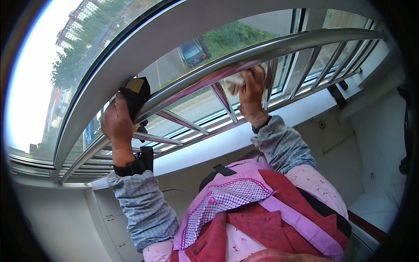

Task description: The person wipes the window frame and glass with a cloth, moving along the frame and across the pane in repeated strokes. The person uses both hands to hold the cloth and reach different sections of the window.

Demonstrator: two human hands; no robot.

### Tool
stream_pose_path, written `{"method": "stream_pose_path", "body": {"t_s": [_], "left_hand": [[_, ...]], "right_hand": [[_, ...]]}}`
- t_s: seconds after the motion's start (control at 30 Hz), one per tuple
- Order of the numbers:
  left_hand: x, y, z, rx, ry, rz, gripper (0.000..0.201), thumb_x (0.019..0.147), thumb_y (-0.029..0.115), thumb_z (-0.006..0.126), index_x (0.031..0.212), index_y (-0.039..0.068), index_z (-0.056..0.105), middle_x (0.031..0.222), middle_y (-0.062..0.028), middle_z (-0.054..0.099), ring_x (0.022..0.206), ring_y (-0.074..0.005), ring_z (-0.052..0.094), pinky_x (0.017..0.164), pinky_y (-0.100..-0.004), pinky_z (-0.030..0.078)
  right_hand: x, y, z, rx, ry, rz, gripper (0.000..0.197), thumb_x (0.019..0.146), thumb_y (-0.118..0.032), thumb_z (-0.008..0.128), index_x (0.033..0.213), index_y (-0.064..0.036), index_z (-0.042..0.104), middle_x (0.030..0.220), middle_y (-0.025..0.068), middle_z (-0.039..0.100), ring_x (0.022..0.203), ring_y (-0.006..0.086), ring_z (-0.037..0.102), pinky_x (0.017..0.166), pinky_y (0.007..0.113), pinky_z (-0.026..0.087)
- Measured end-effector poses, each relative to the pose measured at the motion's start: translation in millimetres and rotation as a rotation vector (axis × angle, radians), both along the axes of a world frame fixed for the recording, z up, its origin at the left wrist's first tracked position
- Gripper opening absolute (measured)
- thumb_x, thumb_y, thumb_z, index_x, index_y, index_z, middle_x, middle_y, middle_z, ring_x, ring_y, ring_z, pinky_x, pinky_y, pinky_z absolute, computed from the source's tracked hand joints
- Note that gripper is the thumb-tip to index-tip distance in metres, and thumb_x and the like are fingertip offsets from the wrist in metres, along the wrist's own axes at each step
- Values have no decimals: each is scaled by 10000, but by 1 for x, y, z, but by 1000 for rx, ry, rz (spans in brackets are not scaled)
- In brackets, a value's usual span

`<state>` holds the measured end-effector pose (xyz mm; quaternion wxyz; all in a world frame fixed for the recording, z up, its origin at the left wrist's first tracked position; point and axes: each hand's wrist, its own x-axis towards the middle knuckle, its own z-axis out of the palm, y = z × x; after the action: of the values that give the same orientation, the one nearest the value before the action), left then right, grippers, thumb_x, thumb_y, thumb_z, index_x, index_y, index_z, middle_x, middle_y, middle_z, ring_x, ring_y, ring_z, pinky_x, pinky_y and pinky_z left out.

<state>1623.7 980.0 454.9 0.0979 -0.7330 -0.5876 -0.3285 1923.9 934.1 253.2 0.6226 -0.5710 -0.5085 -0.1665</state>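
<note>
Here, pale cloth [233, 83] pokes out — just left of the right fingers [249, 78].

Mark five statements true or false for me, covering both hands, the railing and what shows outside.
1. The right hand holds a whitish cloth. True.
2. The left hand touches nothing. False: it is on a black item with a yellowish patch.
3. The railing is matt black. False: it is shiny and silvery.
4. A vehicle shows outside, beyond the railing. True.
5. The left wrist is bare. False: a dark band circles it.
</note>
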Motion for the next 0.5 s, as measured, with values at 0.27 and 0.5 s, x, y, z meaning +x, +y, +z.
{"method": "stream_pose_path", "body": {"t_s": [0.27,0.5], "left_hand": [[1,-1,1,28,7,-19,612,1004,498,326,981,67,759,885,-186,716,832,-377,674,789,-431,494],[1,1,1,33,18,-11,608,998,505,332,943,77,761,868,-193,711,819,-394,672,759,-460,499]], "right_hand": [[-7,10,-18,100,99,-175,387,879,-44,644,1247,-91,533,1158,145,565,1074,336,564,952,430,455],[-14,24,-94,16,521,-220,243,864,37,588,1082,-68,573,1042,25,570,983,144,559,894,285,475]]}}
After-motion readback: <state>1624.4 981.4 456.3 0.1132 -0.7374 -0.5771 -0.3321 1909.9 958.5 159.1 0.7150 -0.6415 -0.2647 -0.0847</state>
